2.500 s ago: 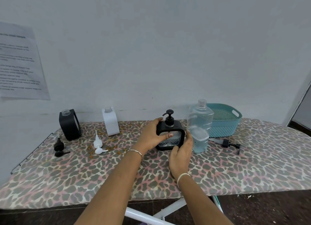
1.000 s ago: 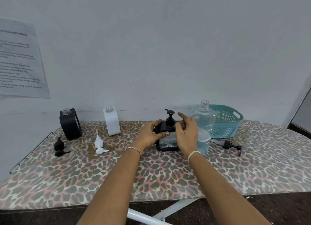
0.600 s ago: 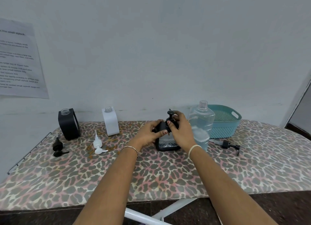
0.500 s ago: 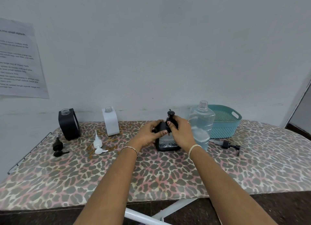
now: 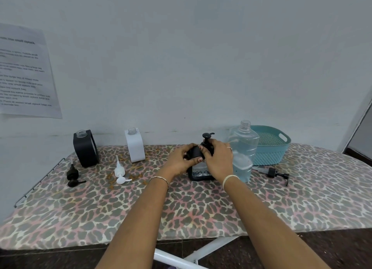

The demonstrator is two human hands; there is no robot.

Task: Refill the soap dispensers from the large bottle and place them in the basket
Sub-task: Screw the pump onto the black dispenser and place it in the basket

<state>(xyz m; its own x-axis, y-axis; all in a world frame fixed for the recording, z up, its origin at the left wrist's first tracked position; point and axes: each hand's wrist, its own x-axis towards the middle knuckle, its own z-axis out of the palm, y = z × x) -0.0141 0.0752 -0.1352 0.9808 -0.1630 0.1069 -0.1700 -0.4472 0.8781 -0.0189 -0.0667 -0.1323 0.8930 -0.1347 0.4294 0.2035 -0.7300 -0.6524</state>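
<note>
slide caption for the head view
Left hand holds the black dispenser while right hand grips its pump, beside the uncapped large bottle and basket.

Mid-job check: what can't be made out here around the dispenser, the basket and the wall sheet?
Head view only.
Pump collar: hidden by the right hand; whether it sits tight is unclear.
Dispenser fill level: largely covered by the left hand.
Basket floor: hidden behind its own wall and the large bottle.
Wall sheet: print blurred, left side cut off by the frame edge.

Wall sheet (image 5: 26,71): "small ziplock", rest blurred
</note>
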